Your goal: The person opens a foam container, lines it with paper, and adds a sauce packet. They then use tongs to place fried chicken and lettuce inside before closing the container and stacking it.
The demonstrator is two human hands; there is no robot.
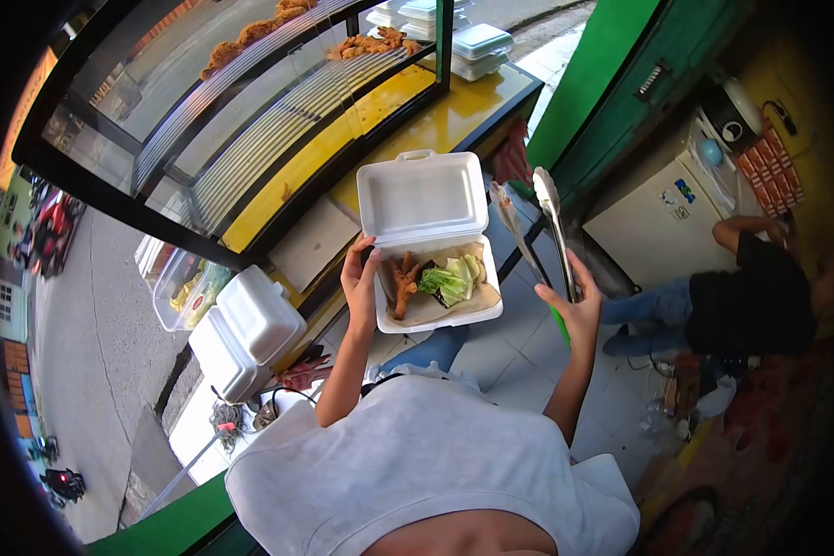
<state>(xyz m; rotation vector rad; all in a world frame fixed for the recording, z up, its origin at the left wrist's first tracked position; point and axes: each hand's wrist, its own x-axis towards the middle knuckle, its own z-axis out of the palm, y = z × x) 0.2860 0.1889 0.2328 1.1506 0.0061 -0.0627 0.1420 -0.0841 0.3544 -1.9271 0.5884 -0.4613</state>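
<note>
White foam forms the clamshell takeout box (422, 199), which lies open in front of the person's chest in the head view, lid raised on the far side. The left hand (360, 271) pinches its left edge near the hinge. The right hand (578, 304), apart from the box, is closed around metal tongs (559, 230) with green on the handle; their tips point away from the body, spread apart. Inside the box, fried chicken (404, 285) sits at the left and lettuce (450, 282) beside it, both on brown paper (478, 299). The pale slices (475, 269) at the right are probably cucumber, though they show too small to be certain.

Beyond, a glass display case (445, 56) holds more fried pieces (372, 44), and foam boxes (480, 54) are stacked on the yellow tabletop (486, 93). At the right, another person (749, 301) in a black shirt is near a white fridge (658, 222).
</note>
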